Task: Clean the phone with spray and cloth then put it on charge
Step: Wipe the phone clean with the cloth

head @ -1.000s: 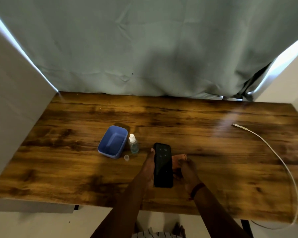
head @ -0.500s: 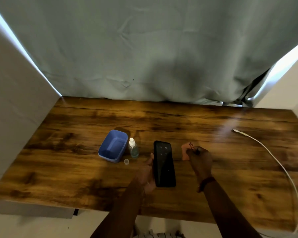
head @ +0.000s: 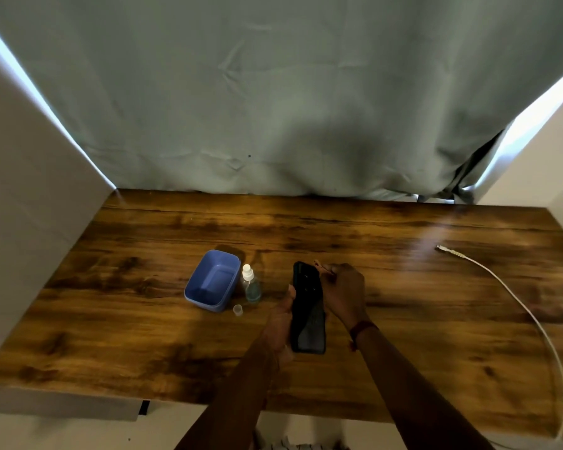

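My left hand (head: 281,323) grips the black phone (head: 307,311) by its left edge and holds it above the wooden table (head: 403,336), back side up. My right hand (head: 343,292) is closed on a small pink cloth (head: 319,264), pressed against the phone's upper right edge; only a corner of the cloth shows. A small clear spray bottle (head: 250,284) with a white nozzle stands upright left of the phone. Its clear cap (head: 238,310) lies in front of it. The white charging cable (head: 514,306) runs along the right side, its plug end (head: 446,250) lying free.
A blue plastic tub (head: 213,280) sits just left of the spray bottle. A grey-green curtain (head: 273,92) hangs behind the table, with pale walls at both sides. The cable drops over the table's front right edge.
My right hand, holding the cloth, swung out to the right of the phone and has now come back against the phone's upper right edge. The phone stays in my left hand.
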